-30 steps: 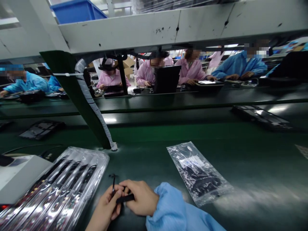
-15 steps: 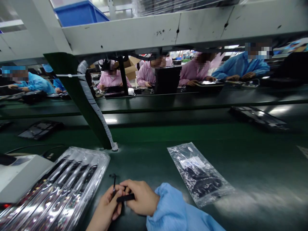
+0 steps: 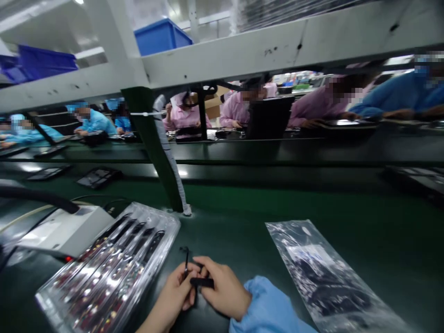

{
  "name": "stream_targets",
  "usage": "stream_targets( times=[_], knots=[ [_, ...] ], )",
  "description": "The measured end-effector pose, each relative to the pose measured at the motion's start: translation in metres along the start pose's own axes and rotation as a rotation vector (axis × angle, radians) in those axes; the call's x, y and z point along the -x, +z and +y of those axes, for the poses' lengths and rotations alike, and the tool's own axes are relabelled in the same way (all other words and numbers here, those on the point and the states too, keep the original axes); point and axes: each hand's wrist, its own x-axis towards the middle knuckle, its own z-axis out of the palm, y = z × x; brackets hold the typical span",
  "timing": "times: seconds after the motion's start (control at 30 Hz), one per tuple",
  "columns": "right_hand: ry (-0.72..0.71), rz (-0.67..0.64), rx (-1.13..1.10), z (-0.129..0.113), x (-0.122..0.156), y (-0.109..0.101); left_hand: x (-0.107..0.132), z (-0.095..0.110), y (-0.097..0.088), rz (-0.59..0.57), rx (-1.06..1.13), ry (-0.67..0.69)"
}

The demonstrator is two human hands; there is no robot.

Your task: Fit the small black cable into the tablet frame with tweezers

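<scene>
Black strip (image 3: 201,282) pinched by the right hand (image 3: 224,289); left hand (image 3: 169,296) pinches thin black pin (image 3: 186,261).

A scuffed grey steel crossbeam (image 3: 277,51) spans the upper frame, blue plastic bins (image 3: 163,39) sit beyond it at upper left, and a dark green conveyor belt (image 3: 277,203) crosses the middle, with a cardboard box (image 3: 213,106) in the distance.

The view has swung left, so blue plastic bins (image 3: 46,62) now show at upper left.
</scene>
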Motion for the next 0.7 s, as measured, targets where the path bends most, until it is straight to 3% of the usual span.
stream_targets(
  times=[0.23, 0.7],
  knots=[
    [0.065, 0.002, 0.013, 0.006, -0.001, 0.007, 0.002, 0.003, 0.002, 0.002, -0.048, -0.029],
    [0.021, -0.01, 0.026, -0.001, -0.001, 0.001, -0.003, -0.009, -0.003, -0.021, -0.064, -0.009]
  ],
)
